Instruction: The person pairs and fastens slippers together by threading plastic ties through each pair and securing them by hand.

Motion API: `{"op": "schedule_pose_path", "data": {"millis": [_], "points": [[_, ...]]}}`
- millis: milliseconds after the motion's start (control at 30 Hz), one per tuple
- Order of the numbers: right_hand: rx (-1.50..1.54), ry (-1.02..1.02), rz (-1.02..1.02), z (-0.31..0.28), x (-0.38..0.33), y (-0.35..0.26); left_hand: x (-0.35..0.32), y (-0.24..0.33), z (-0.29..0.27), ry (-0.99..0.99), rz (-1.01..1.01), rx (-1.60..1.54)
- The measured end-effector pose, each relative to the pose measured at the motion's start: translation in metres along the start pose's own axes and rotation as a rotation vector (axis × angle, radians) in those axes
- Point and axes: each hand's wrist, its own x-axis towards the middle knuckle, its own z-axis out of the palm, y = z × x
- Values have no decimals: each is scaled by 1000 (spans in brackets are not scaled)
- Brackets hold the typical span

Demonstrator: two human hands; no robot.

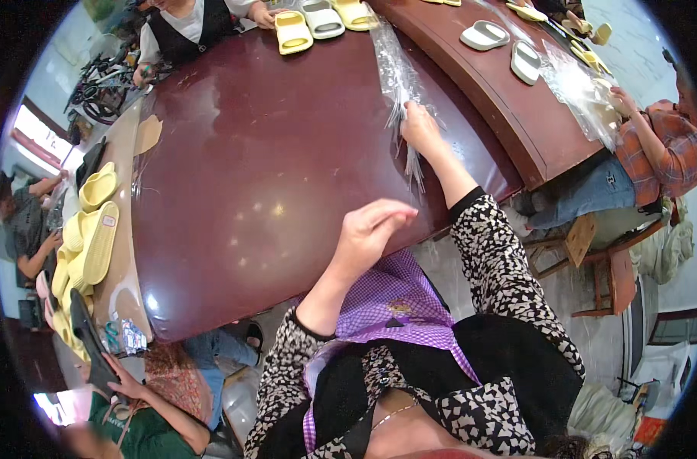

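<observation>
Right hand (421, 126) has its fingers pinched on a strip of clear plastic bags (398, 76) lying on the maroon tabletop (272, 168); left hand (367, 233) hovers nearby, fingers loosely curled, holding nothing.

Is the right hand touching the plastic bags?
Touching. The head view shows the right hand pressed onto the strip of clear plastic bags on the table, no gap between them.

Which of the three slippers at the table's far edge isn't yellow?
The middle slipper: it is pale grey-white, lying between two yellow slippers.
</observation>
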Motion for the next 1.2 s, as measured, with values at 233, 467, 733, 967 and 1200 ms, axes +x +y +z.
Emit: {"op": "schedule_pose_path", "data": {"millis": [233,467,733,967,1200], "points": [[2,80,-62,-8,1,7,-68,14,-33,136,-185,-302],[-143,137,-50,-53,9,43,-88,21,-60,228,77,-455],[279,190,-87,-211,-128,6,9,29,-40,117,67,-316],[850,-370,-140,-183,-182,-74,40,30,-12,101,137,-364],[1216,-338,-32,-173,-144,-59,25,14,-120,834,443,977]]}}
